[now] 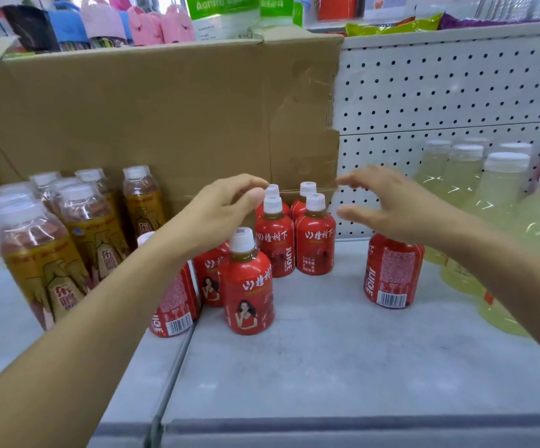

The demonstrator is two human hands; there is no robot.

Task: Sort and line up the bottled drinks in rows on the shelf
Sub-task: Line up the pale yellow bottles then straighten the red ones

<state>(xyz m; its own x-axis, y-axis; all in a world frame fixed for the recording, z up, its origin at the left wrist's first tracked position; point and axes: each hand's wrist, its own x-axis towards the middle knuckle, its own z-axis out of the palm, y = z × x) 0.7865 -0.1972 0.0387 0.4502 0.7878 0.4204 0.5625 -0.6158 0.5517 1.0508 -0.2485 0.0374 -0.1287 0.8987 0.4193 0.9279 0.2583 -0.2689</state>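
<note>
Scanning from the left, I see the tea bottles (pixel 91 227) packed close in their own block against the card (pixel 165 118). They hold brown drink under white caps, so that kind looks sorted.

My left hand (pixel 220 211) hangs over the red bottles (pixel 275 240) with its fingers loosely curled and its thumb just beside a back cap. It grips nothing that I can make out.

Four reds stand squared in pairs at the back. Three more sit loosely in front, partly under my forearm, with their labels turned different ways. Amber juice shows at each neck above the red wrap.

My right hand (pixel 391 208) is spread wide and empty, poised above the stray bottle (pixel 391 273). That bottle stands alone on the shelf (pixel 326 350), apart from its group, with its barcode side facing me. I judge it needs to be brought over to join the red rows.

Furthest right, the pale bottles (pixel 498 189) hold cloudy yellow-green drink and stand together near the pegboard (pixel 456 92).
</note>
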